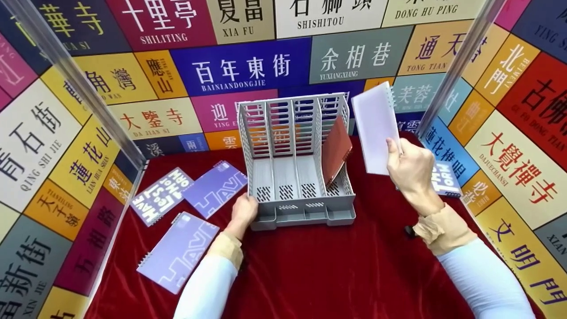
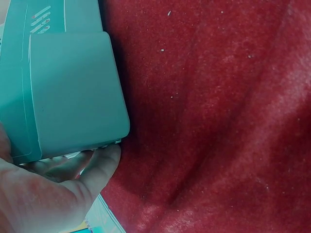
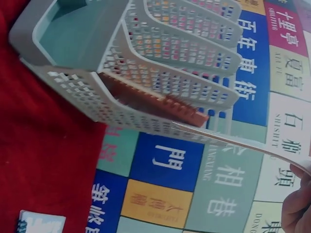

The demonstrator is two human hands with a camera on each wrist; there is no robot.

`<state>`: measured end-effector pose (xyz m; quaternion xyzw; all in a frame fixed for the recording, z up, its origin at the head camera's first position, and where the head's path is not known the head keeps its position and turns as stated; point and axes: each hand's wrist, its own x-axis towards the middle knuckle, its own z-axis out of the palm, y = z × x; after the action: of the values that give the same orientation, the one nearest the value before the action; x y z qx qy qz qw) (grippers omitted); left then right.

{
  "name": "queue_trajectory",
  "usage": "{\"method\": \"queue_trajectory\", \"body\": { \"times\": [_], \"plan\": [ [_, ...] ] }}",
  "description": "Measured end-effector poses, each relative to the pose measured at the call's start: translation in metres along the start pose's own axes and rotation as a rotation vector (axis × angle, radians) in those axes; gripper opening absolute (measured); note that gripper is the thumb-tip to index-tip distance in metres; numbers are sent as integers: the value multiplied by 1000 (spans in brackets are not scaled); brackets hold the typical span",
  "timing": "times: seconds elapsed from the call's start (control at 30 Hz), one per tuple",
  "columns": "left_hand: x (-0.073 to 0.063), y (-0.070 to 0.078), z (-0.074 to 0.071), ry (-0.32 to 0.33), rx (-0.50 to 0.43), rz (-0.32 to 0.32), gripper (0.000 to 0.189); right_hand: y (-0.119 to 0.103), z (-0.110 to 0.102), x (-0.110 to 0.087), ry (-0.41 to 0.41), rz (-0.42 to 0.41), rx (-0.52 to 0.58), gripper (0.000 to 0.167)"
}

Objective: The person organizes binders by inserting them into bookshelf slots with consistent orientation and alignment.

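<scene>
A grey slotted file organizer (image 1: 305,204) with several upright compartments stands in the middle of the red cloth. My left hand (image 1: 244,209) grips its front left corner; in the left wrist view the fingers (image 2: 104,162) curl against its side. Raised to the right of the organizer, my right hand (image 1: 409,166) pinches a pale lavender spiral notebook (image 1: 376,128) by its lower edge. The right wrist view shows that notebook nearly edge-on, close beside the organizer's wall. A reddish-brown spiral notebook (image 1: 336,150) leans inside the rightmost compartment.
Two purple notebooks (image 1: 179,252) and a notebook with white lettering (image 1: 161,195) lie on the cloth at the left. Another lettered notebook (image 1: 447,179) lies at the right, partly behind my right hand. Panels with printed signs (image 1: 241,66) surround the table.
</scene>
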<state>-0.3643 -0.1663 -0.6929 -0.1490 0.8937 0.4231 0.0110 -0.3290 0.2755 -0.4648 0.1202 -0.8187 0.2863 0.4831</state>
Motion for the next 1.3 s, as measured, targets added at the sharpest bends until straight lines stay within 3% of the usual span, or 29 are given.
{"method": "queue_trajectory", "body": {
  "times": [0.23, 0.27, 0.3, 0.47, 0.5, 0.6, 0.77, 0.87, 0.93, 1.13, 1.3],
  "plan": [
    [6, -6, 4, 18, 17, 18, 52, -20, 3, 6, 44, 13, 80, 57],
    [-3, 2, -4, 12, 10, 26, 51, -23, 5, 7, 45, 16, 88, 56],
    [-4, 1, -4, 16, 7, 24, 51, -25, 7, 7, 44, 20, 99, 56],
    [-1, -2, -2, 7, 8, 14, 51, -33, 21, 5, 44, 47, 133, 71],
    [9, -10, 6, 10, 13, 2, 52, -34, 24, 5, 46, 49, 141, 74],
    [8, -9, 6, -1, 10, -3, 50, -35, 33, 4, 54, 55, 147, 79],
    [-6, 6, -5, 5, 1, 7, 49, -33, 46, 1, 57, 72, 122, 78],
    [-21, 23, -17, -14, -26, 4, 48, -32, 52, -2, 44, 87, 98, 69],
    [-24, 26, -19, -12, -29, 9, 48, -32, 55, -3, 26, 99, 79, 61],
    [2, -2, 2, 11, 4, 21, 49, -33, 63, -7, -37, 144, 36, 48],
    [15, -13, 6, -27, -7, 3, 49, -36, 73, -13, -65, 185, 30, 44]
  ]
}}
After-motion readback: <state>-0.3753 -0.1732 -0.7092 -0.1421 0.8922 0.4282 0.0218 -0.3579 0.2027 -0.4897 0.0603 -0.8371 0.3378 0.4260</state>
